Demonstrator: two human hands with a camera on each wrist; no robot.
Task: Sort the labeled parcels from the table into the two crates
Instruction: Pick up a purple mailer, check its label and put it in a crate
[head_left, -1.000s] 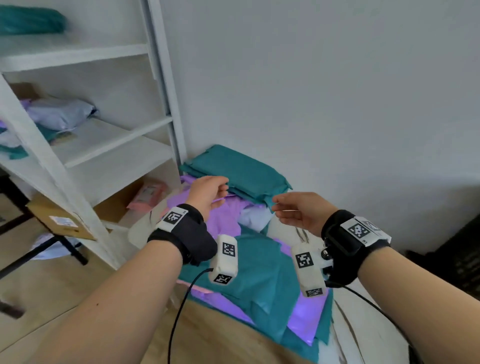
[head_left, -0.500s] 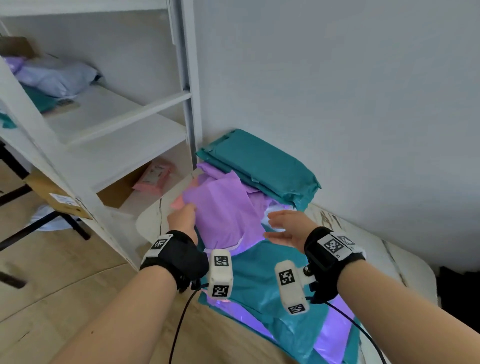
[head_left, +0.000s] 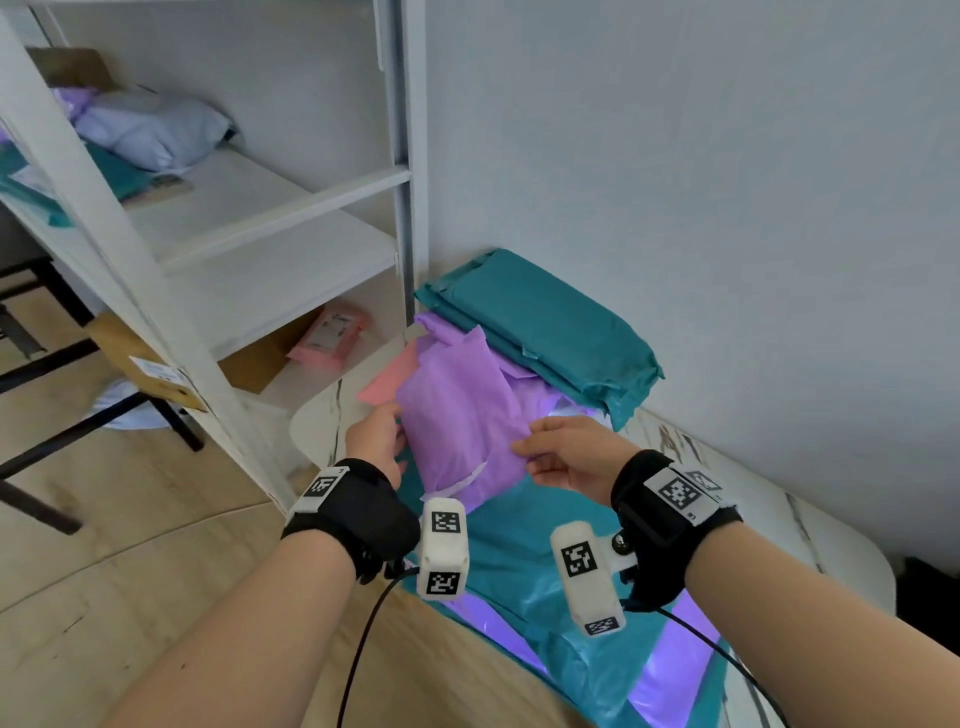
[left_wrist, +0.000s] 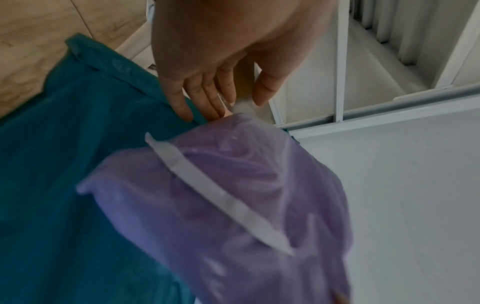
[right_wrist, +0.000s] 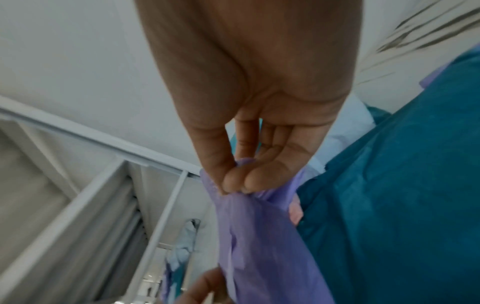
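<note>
A purple parcel (head_left: 457, 415) with a white seal strip (left_wrist: 207, 185) is tilted up off the pile on the table, between my two hands. My right hand (head_left: 540, 447) pinches its right edge between thumb and fingers, plain in the right wrist view (right_wrist: 231, 185). My left hand (head_left: 376, 441) is at its left edge with fairly straight fingers (left_wrist: 182, 107) touching there and the thumb apart. Under it lie a large teal parcel (head_left: 519, 551), more purple parcels (head_left: 670, 670) and a pink one (head_left: 387, 387). No crate is in view.
Stacked teal parcels (head_left: 540, 332) lie against the wall behind. The white marbled table (head_left: 317, 421) ends just left of my left hand. A white shelf unit (head_left: 270, 218) stands at left; its shelves hold parcels (head_left: 150, 130) and a cardboard box (head_left: 260, 358) with a pink parcel (head_left: 330, 335).
Both hands came down to the pile. The right hand took hold of the purple parcel's edge, and the parcel has risen and tilted towards me. My view has shifted down and right.
</note>
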